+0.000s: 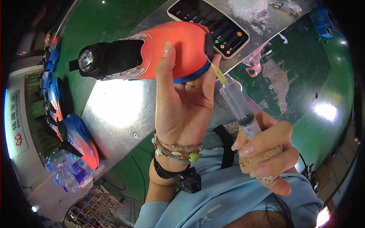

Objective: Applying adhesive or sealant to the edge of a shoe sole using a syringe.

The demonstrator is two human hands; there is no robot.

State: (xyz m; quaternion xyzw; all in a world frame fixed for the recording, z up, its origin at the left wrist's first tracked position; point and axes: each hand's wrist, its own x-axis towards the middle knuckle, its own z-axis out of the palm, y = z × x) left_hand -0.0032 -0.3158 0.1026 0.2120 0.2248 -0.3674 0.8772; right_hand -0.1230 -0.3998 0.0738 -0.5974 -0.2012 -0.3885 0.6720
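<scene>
My left hand [184,102] is wrapped round an orange sneaker [176,49] with a blue sole edge and black toe, thumb on its upper and fingers under it. A black shoe last [110,57] fills the shoe's opening. In my right hand [273,152] is a clear syringe [237,100] with a yellow needle hub [218,73]. Its thin needle points at the toe edge; whether the tip touches is too fine to tell. A tan, speckled, cork-like piece [262,161] is also gripped in the right hand, against the palm side.
A phone [213,26] with a lit screen lies on the metal table [125,117] beyond the shoe. Crumpled clear plastic [253,11] is beside it. More blue and orange shoes [78,133] line the left side, near a clear plastic bottle [70,171]. A wire basket [99,209] stands below.
</scene>
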